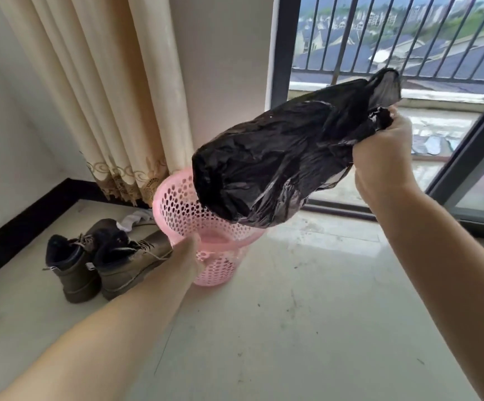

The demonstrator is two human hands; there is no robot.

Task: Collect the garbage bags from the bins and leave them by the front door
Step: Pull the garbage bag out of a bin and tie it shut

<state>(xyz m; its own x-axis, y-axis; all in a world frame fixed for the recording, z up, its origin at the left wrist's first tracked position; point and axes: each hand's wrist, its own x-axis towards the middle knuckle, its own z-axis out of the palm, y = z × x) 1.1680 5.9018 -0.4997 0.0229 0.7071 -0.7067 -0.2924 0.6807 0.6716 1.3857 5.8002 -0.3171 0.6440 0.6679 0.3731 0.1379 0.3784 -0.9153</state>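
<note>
1. The black garbage bag point(275, 157) hangs in the air just above the pink perforated bin point(177, 209), its long axis slanting from the gathered neck at upper right down to the rounded bottom at lower left, over the bin's mouth.
2. The right hand point(385, 151) is clenched round the bunched neck — the grip looks firm.
3. The left hand point(190, 250) is at the bin's near rim; whether it grasps is unclear.
4. Judged best: keep the bin steady and lift the bag fully clear before turning toward the door — neck uppermost.
</note>
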